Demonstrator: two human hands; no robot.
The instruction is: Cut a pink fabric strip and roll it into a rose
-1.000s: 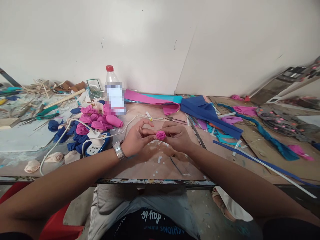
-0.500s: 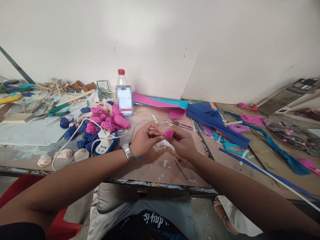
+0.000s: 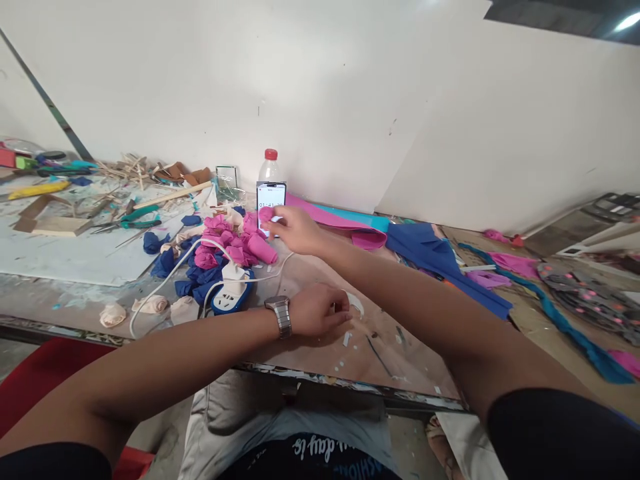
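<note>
A pink fabric rose [image 3: 265, 215] is pinched between the thumb and fingers of my right hand [image 3: 296, 229]. My right hand reaches across to the left, in front of the phone [image 3: 271, 193] propped against a red-capped bottle [image 3: 271, 167]. Just beyond it lies a heap of pink fabric flowers [image 3: 227, 241], mixed with blue fabric flowers [image 3: 200, 275]. My left hand [image 3: 319, 311] rests low over the table, its fingers loosely curled with a gap to the thumb and nothing visible in them. A white patch [image 3: 356, 305] lies beside its fingertips.
A blue and white power strip [image 3: 231, 293] with a white cable [image 3: 173, 277] stands left of my left hand. Cream fabric flowers [image 3: 113, 315] line the front left. Pliers [image 3: 137, 217] and wood sticks lie further back. Blue fabric [image 3: 440, 260] and a pink strip [image 3: 330, 217] lie behind my right arm.
My right hand has carried the pink rose from between both hands to the left, toward the phone and the heap. My left hand has let go of it and sunk nearer the table.
</note>
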